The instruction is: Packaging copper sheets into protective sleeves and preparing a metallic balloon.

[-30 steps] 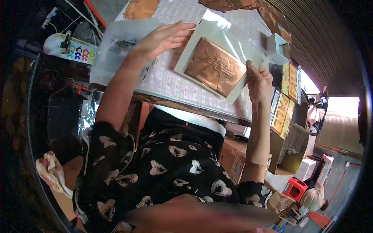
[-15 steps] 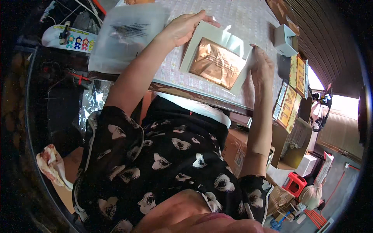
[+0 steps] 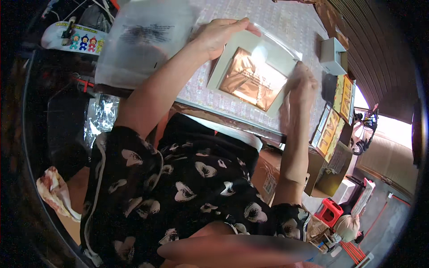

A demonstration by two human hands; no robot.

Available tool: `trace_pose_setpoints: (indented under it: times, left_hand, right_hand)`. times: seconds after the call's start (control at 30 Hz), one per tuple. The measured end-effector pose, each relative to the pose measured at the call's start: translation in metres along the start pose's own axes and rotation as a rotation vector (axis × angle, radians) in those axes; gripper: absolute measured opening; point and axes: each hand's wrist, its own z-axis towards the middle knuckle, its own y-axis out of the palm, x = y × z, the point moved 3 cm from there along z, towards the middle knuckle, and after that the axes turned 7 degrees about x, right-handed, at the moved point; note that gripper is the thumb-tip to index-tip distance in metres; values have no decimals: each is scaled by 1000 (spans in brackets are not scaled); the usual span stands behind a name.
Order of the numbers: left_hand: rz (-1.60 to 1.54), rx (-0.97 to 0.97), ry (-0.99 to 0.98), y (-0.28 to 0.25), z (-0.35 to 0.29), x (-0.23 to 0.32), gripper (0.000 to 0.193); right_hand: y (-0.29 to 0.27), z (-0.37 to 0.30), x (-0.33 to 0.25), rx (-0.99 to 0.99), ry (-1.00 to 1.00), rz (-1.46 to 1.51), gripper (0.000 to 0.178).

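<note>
A flat, shiny copper-coloured foil packet (image 3: 243, 82) lies against a pale backing (image 3: 219, 71) on the table, under glossy clear plastic that looks like a bag. My left hand (image 3: 219, 38) closes on the plastic's far left corner, thumb stretched along the edge. At the far right corner, my right hand (image 3: 303, 85) pinches the same clear plastic between its fingertips. Between the two hands the far edge of the plastic stands lifted in a bright, curved line. Glare hides part of the foil. Left of my left hand lies a pile of frosted plastic bags (image 3: 143, 49).
A patterned cloth (image 3: 254, 13) covers the table. To the right stand a small white box (image 3: 332, 56) and yellow-orange printed boxes (image 3: 328, 131). An open cardboard box (image 3: 330, 176) sits below the table's right edge, with a red stool (image 3: 328, 212) beyond.
My right hand has shifted slightly down and right with its corner of the plastic. The plastic's far edge now shows lifted and bowed between my hands. The whole view has shifted slightly.
</note>
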Motion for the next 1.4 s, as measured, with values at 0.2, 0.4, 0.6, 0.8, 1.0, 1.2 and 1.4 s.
trace_pose_setpoints:
  times: [0.2,0.4,0.6,0.8,1.0,1.2,1.4]
  left_hand:
    - [2,-47,-43,6,-4,0,45]
    - [12,-81,-104,8,-15,7,47]
    - [61,-108,86,15,-21,14,33]
    - [53,-114,95,10,-17,8,32]
    - [39,-135,120,14,-17,10,32]
    - [21,-144,58,15,-12,6,32]
    - [-82,-21,62,-29,-1,12,35]
  right_hand:
    - [55,-22,-52,10,-1136,-927,25]
    - [113,-37,-65,-310,-1324,-1213,29]
    - [120,-28,-69,-412,-1325,-1213,28]
    - [129,-29,-73,-519,-1380,-1176,30]
    - [136,-28,-68,-399,-1379,-1072,18]
    - [91,33,-88,-103,-1163,-729,5]
    - [-24,-8,-166,167,-374,-79,26]
